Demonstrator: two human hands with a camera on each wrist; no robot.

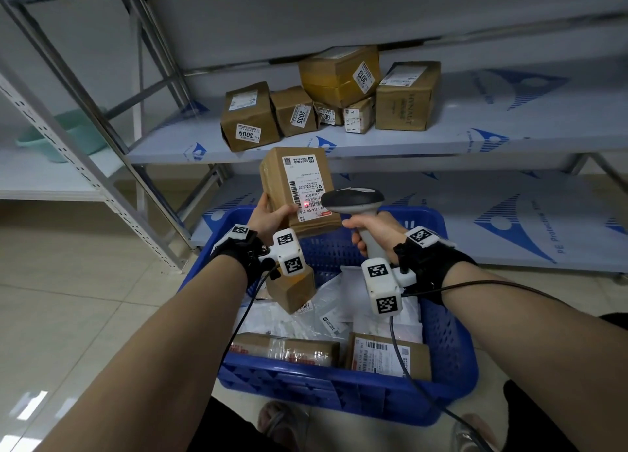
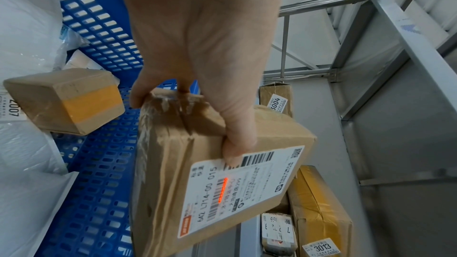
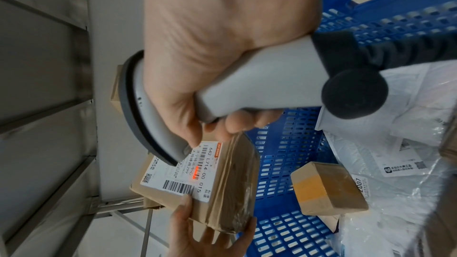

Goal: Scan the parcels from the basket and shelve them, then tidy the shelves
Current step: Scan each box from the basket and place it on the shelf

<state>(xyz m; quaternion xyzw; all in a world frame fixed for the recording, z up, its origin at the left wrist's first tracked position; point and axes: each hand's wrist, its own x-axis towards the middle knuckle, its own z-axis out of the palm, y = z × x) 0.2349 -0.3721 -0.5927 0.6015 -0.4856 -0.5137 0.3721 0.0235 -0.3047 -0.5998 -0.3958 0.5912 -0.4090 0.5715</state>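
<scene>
Parcel (image 1: pixel 299 189) held up above the far rim of the blue basket (image 1: pixel 452 332), label facing back, gripped at its lower edge by the left hand (image 1: pixel 268 217): thumb curled onto the label side, fingers wrapped round the back. Scanner (image 1: pixel 353 201) clasped by the right hand (image 1: pixel 370 230), fingers closed round the grey handle, head just beside the parcel at 3 o'clock. Red scan line (image 2: pixel 222 191) lying across the small barcode on the label, so scanning judged under way for this piece, shelving not yet done.

Out from the hands: at 12 o'clock, on the middle shelf (image 1: pixel 509 128), a loose cluster of six brown boxes (image 1: pixel 326 101) with number stickers, one stacked crookedly on others; judged already shelved, tidying still owed. At 6 o'clock, inside the basket, a small taped box (image 1: pixel 292 291), several white mailer bags (image 1: pixel 306 319) and two flat brown parcels (image 1: pixel 384 353) left to scan. Roughly mid-task by that count.
</scene>
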